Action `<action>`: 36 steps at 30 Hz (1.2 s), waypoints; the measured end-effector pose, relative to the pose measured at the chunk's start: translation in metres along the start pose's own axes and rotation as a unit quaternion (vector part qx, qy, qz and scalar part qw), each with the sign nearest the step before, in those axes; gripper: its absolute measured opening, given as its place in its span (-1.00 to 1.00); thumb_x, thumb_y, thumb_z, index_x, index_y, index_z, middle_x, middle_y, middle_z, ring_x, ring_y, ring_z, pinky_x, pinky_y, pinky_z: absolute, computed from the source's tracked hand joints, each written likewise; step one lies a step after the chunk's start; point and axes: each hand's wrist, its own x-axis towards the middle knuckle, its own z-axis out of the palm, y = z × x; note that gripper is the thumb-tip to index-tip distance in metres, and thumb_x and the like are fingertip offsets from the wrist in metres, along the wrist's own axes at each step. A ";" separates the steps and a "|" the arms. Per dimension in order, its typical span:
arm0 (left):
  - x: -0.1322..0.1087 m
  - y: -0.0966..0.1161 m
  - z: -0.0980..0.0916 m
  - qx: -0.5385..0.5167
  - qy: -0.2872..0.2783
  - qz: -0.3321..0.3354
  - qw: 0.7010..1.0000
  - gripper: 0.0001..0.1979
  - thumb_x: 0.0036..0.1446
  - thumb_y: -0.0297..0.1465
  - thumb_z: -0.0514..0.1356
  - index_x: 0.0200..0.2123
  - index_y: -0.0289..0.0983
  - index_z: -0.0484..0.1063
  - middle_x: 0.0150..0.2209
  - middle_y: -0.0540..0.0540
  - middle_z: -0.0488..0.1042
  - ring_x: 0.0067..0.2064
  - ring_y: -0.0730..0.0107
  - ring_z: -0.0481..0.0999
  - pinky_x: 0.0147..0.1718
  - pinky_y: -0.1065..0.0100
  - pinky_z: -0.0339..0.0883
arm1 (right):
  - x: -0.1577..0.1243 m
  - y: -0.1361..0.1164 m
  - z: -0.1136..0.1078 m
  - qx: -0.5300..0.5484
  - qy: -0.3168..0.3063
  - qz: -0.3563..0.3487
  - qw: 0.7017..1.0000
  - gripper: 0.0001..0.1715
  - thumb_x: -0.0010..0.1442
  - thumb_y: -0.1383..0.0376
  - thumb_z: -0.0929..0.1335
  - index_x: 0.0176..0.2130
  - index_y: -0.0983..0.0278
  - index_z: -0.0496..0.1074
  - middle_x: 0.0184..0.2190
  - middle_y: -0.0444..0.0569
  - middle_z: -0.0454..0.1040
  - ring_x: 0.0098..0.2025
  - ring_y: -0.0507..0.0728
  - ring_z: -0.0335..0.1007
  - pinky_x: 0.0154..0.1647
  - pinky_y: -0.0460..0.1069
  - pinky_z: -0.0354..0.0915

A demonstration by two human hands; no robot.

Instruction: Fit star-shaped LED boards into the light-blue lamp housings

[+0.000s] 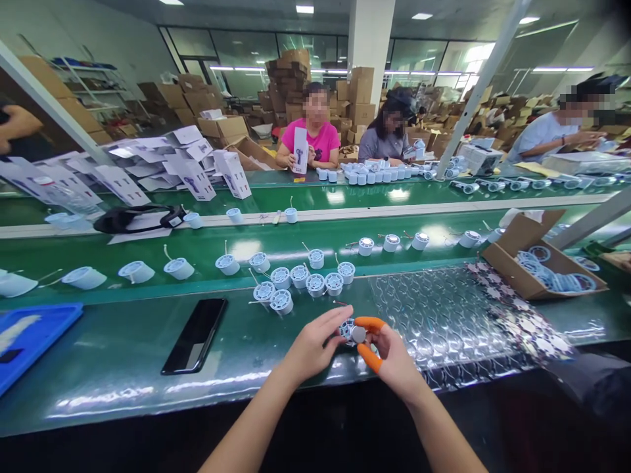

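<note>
Near the front edge of the green work surface, my left hand [315, 343] closes its thumb and fingers round a light-blue, spoked round plastic housing [346, 330]. On or just in front of it is a small silver disc [358, 334]. Orange finger cots cover the thumb and a finger of my right hand [394, 361], which pinch at the disc and the housing's right side. Whether the disc touches the housing is hard to tell. Just beyond my hands stand several similar light-blue housings [315, 284], some with thin wires sticking up.
A black phone [195, 336] lies left, near a blue tray [39, 341]. To the right are a clear embossed sheet [428, 322], small circuit boards [517, 309] and a cardboard box [557, 286] of blue rings. Across the conveyor line [123, 243], co-workers sit by white boxes [192, 174].
</note>
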 end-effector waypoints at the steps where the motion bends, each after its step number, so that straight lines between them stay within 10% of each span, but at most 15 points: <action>1: 0.001 0.003 0.001 -0.019 -0.011 0.011 1.000 -0.49 0.30 -0.54 0.05 0.28 -0.13 0.31 0.18 -0.16 0.47 0.14 0.23 0.49 0.13 0.14 0.41 | -0.001 -0.005 0.000 -0.028 -0.021 -0.002 0.999 -0.53 0.14 0.27 0.42 0.07 0.20 0.46 -0.34 -0.10 0.46 -0.31 0.09 0.40 -0.13 0.04 0.40; 6: 0.003 -0.003 0.012 -0.039 0.013 0.008 0.999 -0.69 0.27 -0.55 0.04 -0.14 -0.21 0.58 -0.13 -0.13 0.63 -0.08 0.28 0.61 -0.05 0.25 0.50 | -0.001 -0.015 0.001 -0.179 -0.002 -0.051 0.983 -0.56 0.09 0.36 0.41 0.00 0.12 0.54 -0.31 -0.09 0.46 -0.29 0.12 0.41 -0.14 0.05 0.41; 20: -0.004 -0.021 0.028 -0.010 0.041 -0.175 0.984 -0.75 0.25 -0.42 0.13 -0.09 -0.25 0.58 -0.45 -0.04 0.48 -0.42 0.36 0.43 -0.34 0.34 0.34 | 0.022 0.005 -0.005 -0.315 0.029 -0.034 0.948 -0.78 0.02 0.30 0.50 -0.24 0.13 0.63 -0.26 -0.04 0.61 -0.47 0.11 0.35 -0.37 0.06 0.39; 36: -0.005 -0.015 0.037 -0.073 -0.067 -0.132 0.986 -0.56 0.07 -0.46 0.23 0.06 -0.20 0.47 -0.23 -0.09 0.54 -0.24 0.26 0.51 -0.27 0.35 0.33 | 0.018 0.023 0.005 -0.321 0.046 -0.075 0.943 -0.84 0.13 0.32 0.47 -0.27 0.06 0.66 -0.14 -0.03 0.65 -0.14 0.27 0.50 0.01 0.28 0.37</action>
